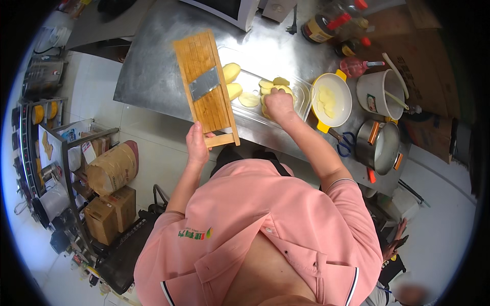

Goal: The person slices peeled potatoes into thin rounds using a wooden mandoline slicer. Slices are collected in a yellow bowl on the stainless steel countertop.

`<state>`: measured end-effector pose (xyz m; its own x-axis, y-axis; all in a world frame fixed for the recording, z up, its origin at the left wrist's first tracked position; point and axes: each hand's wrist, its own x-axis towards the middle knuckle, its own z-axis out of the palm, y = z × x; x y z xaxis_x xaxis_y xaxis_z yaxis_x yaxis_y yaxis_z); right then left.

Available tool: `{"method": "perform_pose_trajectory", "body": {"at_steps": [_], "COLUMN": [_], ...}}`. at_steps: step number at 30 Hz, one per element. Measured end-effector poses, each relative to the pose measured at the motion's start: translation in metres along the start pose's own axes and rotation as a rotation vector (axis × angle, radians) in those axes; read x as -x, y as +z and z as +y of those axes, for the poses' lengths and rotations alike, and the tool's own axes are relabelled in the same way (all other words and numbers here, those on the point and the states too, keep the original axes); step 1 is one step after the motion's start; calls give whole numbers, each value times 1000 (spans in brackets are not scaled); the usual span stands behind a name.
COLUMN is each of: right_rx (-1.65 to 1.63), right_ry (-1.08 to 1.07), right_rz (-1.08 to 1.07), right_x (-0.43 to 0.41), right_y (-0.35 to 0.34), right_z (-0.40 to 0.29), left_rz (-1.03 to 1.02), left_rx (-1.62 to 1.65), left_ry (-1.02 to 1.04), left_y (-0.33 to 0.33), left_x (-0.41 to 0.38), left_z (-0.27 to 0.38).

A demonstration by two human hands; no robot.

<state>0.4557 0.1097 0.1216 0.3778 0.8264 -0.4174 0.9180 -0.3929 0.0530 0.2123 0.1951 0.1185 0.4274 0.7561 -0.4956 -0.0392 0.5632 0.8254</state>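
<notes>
My left hand (198,144) grips the lower end of a wooden mandoline slicer (203,57), tilted up above the steel table, its metal blade plate facing me. Under and beside it lies a clear rectangular tray (264,75). Two peeled potatoes (231,72) and a single potato slice (249,100) are in the tray's left part. My right hand (279,104) is at the pile of potato slices (282,81) in the right part, fingers curled down onto them; the fingertips are hidden. A yellow-rimmed white dish (345,95) right of the tray holds more slices.
Scissors with blue handles (345,144), a steel pot (377,147), a white bucket (379,93), a pink bottle (354,67) and sauce bottles (317,29) stand on the steel table (153,72) to the right. A microwave (237,11) is at the back. Another person's hand (394,241) shows at lower right.
</notes>
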Motion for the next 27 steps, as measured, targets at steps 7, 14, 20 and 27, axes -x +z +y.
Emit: {"method": "perform_pose_trajectory", "body": {"at_steps": [7, 14, 20, 27], "right_rx": [-41, -500, -933, -730], "right_ry": [41, 181, 523, 792], "right_rz": [-98, 35, 521, 509], "right_x": [-3, 15, 66, 108], "right_y": [-3, -11, 0, 28], "right_z": [-6, 18, 110, 178], "left_rz": [-23, -81, -169, -302], "left_rx": [-33, -69, -164, -213], "left_ry": [-3, -24, -62, -146], "left_y": [-4, 6, 23, 46], "left_x": [-3, -8, -5, 0], "left_z": [-3, -3, -6, -24]}}
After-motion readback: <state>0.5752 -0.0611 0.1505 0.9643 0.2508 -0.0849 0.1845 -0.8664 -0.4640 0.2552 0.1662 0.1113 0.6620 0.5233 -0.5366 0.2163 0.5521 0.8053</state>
